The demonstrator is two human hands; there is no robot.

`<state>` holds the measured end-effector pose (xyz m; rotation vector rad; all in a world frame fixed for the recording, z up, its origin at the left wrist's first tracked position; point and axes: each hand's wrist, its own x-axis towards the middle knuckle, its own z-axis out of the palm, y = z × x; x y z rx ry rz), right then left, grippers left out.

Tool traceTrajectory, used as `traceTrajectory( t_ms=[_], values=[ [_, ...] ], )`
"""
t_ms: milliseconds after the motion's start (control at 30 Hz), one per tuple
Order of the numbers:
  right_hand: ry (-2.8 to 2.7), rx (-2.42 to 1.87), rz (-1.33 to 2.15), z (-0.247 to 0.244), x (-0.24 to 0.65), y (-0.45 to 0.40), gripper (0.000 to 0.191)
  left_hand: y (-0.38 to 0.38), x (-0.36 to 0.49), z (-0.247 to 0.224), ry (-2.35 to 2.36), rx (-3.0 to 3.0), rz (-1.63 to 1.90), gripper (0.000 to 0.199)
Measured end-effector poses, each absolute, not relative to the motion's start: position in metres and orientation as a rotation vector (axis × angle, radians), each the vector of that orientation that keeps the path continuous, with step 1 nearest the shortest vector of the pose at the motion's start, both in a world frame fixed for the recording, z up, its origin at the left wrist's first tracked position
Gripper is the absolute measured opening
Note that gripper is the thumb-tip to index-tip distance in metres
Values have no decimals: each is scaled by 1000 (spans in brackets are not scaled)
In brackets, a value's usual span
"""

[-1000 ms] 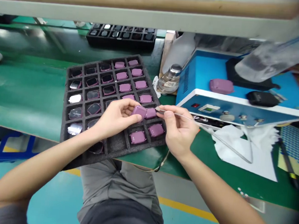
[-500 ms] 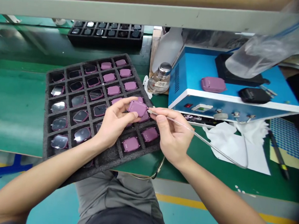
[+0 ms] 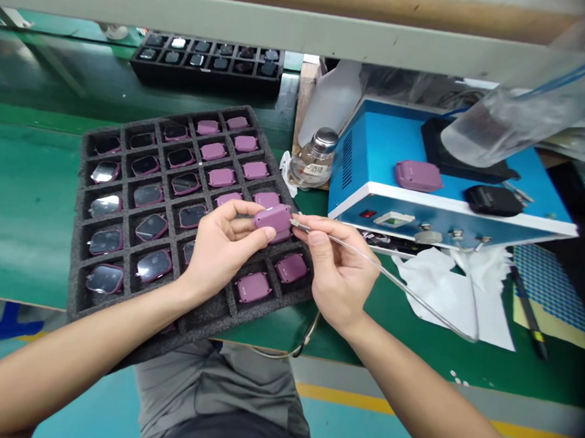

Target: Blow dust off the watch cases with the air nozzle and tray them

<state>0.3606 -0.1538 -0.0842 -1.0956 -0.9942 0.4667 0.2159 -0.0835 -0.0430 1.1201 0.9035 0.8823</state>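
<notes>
My left hand (image 3: 223, 251) pinches a rounded-square mauve plastic watch case (image 3: 273, 221) between thumb and fingertips, just above a black foam tray (image 3: 205, 316). My right hand (image 3: 338, 275) grips a slim clear tube (image 3: 408, 290), its metal tip at the case edge. The case looks light and stiff; I'd hold its sides. Beyond stand a glass bottle (image 3: 314, 159), Chinese label barely legible, and a blue bench unit (image 3: 372, 151).

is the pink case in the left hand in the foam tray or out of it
Out of it: the pink case is held in the left hand, raised above the foam tray rather than sitting in a compartment.
</notes>
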Motion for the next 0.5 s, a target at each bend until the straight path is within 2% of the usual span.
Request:
traceTrajectory(
  t_ms=[500],
  values=[
    [-998,-1095,460,-83,361,-154,10,-85,216,-41,921,1137,876,41]
  ],
)
